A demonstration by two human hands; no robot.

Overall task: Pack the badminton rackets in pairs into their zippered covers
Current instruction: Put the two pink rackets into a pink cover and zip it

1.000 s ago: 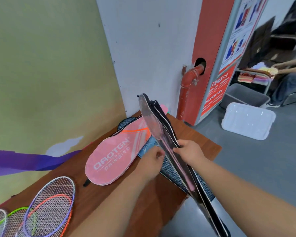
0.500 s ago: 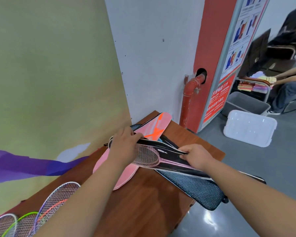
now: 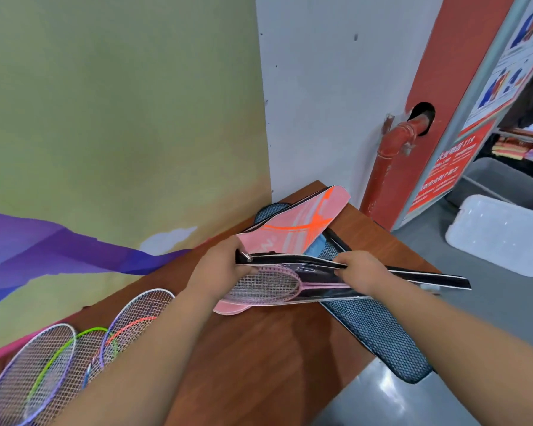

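A clear-sided cover with black zip edging [image 3: 317,292] lies across the brown table [image 3: 268,348], holding pink rackets [image 3: 271,284] whose heads show through it. My left hand [image 3: 219,272] grips the cover's head end, next to the metal zip pull [image 3: 246,256]. My right hand [image 3: 362,272] pinches the black zip edge near the rackets' shafts. A pink and orange cover [image 3: 296,222] lies behind, and a blue mesh cover [image 3: 379,336] hangs over the table's right edge.
Several loose rackets [image 3: 74,358] with purple, green, orange and white frames lie at the table's left end. A yellow wall stands behind. A red pipe [image 3: 385,167], a grey bin and a white lid [image 3: 502,235] are on the floor to the right.
The cover with the pink rackets has swung down from upright to lie flat. My left hand moved to its head end by the zip pull; my right hand stays on the zip edge.
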